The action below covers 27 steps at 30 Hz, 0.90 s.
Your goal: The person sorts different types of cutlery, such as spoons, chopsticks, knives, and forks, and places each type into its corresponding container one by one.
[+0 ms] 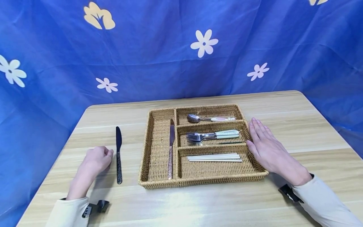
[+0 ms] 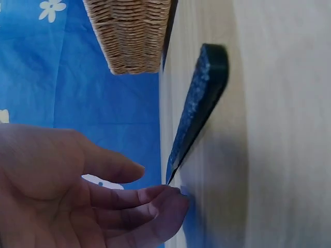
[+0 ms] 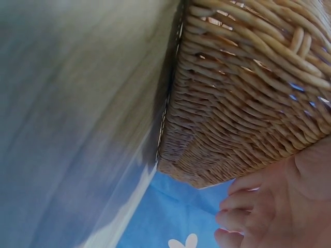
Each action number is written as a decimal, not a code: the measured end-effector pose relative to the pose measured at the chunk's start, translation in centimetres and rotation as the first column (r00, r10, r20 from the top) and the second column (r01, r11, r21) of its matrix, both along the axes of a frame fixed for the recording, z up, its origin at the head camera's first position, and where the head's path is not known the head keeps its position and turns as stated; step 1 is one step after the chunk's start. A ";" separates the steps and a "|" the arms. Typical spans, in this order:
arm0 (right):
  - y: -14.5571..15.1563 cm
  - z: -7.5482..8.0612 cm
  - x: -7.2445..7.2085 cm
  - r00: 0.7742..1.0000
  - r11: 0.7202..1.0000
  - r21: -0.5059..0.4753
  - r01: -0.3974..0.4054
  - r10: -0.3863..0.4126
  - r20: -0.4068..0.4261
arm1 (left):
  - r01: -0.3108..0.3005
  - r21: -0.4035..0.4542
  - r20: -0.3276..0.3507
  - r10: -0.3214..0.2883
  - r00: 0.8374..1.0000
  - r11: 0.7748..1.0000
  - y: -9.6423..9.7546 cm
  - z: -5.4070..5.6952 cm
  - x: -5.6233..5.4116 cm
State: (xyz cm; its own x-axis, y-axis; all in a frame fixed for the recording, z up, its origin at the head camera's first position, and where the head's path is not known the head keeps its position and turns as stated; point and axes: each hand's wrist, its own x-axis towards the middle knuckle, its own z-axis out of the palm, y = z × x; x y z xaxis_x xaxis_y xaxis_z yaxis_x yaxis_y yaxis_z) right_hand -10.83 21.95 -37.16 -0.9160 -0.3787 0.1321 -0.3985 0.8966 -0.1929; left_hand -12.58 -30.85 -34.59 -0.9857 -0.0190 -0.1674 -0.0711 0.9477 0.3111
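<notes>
On the table a dark table knife point(image 1: 118, 157) lies left of the wicker tray point(image 1: 215, 181), blade pointing away. My left hand point(image 1: 97, 159) is just left of that knife, fingers loosely curled. In the left wrist view the thumb stands apart from the fingers point(image 2: 155, 206), and nothing shows between them. My right hand point(image 1: 267, 148) rests along the tray's right side, fingers straight and touching the rim. In the tray, another table knife point(image 1: 171, 148) lies in the left compartment. A spoon point(image 1: 195, 118), forks point(image 1: 210, 136) and white chopsticks point(image 1: 214, 157) occupy the three right compartments, back to front.
The light wooden table point(image 1: 198, 208) reaches back to a blue curtain point(image 1: 158, 47) with a flower print. Woven dividers split the tray. Dark straps point(image 1: 96, 208) sit at both sleeve cuffs.
</notes>
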 end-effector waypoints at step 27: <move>-0.1 0.2 -0.1 0.999 1.000 0.010 0.021 -0.022 0.028 | -0.032 -0.007 -0.003 0.032 0.999 0.999 2.4 -0.8 1.0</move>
